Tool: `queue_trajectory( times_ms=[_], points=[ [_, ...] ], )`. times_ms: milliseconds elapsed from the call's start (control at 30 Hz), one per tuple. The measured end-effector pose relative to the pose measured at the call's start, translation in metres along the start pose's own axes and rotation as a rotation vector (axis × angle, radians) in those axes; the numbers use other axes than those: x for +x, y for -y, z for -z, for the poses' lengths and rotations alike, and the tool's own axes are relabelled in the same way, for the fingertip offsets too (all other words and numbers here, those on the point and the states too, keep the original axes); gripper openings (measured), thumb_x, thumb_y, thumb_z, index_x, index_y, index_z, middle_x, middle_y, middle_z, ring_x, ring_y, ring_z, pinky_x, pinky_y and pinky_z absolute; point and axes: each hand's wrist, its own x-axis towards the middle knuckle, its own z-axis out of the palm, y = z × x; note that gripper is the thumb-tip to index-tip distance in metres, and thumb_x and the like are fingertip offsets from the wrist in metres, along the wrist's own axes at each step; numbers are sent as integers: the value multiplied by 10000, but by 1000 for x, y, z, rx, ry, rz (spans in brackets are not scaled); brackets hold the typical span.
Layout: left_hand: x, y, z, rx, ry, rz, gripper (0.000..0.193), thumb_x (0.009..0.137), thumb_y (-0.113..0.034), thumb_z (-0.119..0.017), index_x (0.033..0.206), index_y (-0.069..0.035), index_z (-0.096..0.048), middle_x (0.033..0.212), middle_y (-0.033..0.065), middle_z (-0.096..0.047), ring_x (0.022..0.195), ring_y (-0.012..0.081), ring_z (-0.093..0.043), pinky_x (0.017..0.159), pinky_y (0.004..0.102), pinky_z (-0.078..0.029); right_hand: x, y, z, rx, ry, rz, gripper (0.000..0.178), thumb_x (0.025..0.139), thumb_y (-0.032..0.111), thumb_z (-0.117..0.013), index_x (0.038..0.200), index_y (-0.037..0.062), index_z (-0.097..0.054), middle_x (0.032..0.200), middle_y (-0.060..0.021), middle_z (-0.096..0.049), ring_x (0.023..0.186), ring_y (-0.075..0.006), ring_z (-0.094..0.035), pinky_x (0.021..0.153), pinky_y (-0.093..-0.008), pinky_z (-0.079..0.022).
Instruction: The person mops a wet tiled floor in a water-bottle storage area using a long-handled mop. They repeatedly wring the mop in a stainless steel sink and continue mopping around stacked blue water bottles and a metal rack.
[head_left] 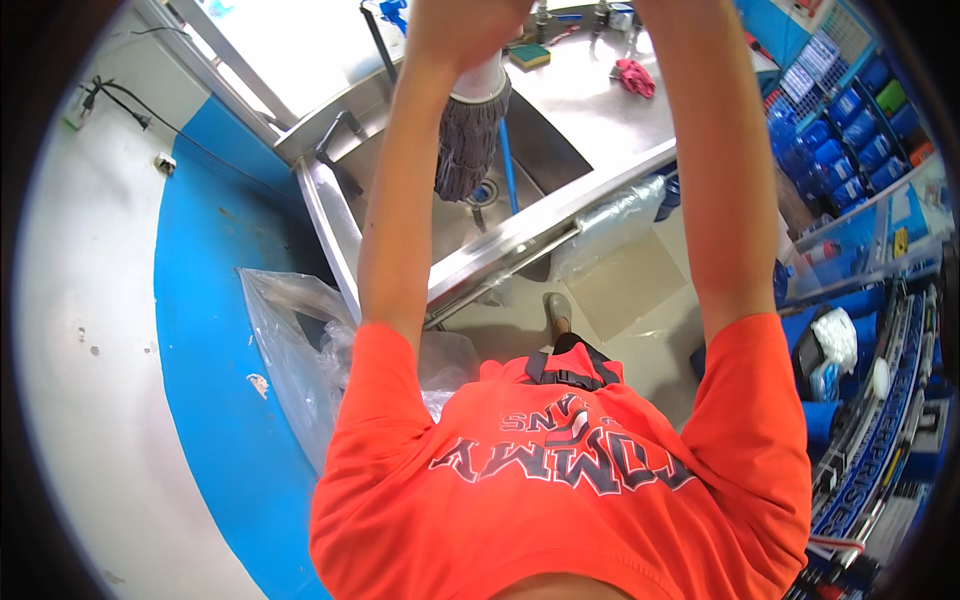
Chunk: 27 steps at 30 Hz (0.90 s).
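Observation:
At the top edge my left hand (pixel 480 25) is partly cut off by the frame. It seems closed round the upper end of a mop, just above its white socket (pixel 482 82); the fingers are mostly hidden. Below the socket the mop's grey strands (pixel 470 150) hang down over the steel sink (pixel 550 150). A blue stick (pixel 508 165) stands in the basin beside the strands, near the drain (pixel 483 192). My right forearm (pixel 715 150) reaches up over the counter, and its hand lies beyond the top edge.
A green and yellow sponge (pixel 530 56) and a pink cloth (pixel 634 78) lie on the steel counter (pixel 590 105). Clear plastic sheeting (pixel 290 340) hangs left of the sink. Blue bottles (pixel 815 150) and crowded shelves stand at right. A cable (pixel 190 155) runs down the left wall.

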Motion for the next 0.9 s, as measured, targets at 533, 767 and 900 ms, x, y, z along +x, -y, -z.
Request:
queue_trajectory(
  times_ms=[533,767,900],
  points=[
    [-41,307,-45,44,211,442,253,845,-169,-746,723,-9,-594,600,4,-512,591,83,-434,566,328,-420,-9,-318,121,629,383,-336,275,961,211,-588,1138,3,-617,960,-114,-651,869,-203,-670,806,-370,-565],
    [-23,314,-61,-150,157,625,353,804,-255,-829,713,-44,-561,599,-20,-509,562,97,-442,549,303,-408,27,-350,140,850,479,-513,231,996,157,-572,979,-54,-665,489,30,-416,389,-43,-369,396,-232,-315],
    [-11,296,-58,-330,126,593,329,782,-222,-841,703,-51,-571,600,-18,-556,553,76,-505,538,273,-416,51,-342,131,1096,616,-393,178,974,72,-533,968,-99,-582,507,5,-449,385,-47,-394,354,-224,-289]
  ],
)
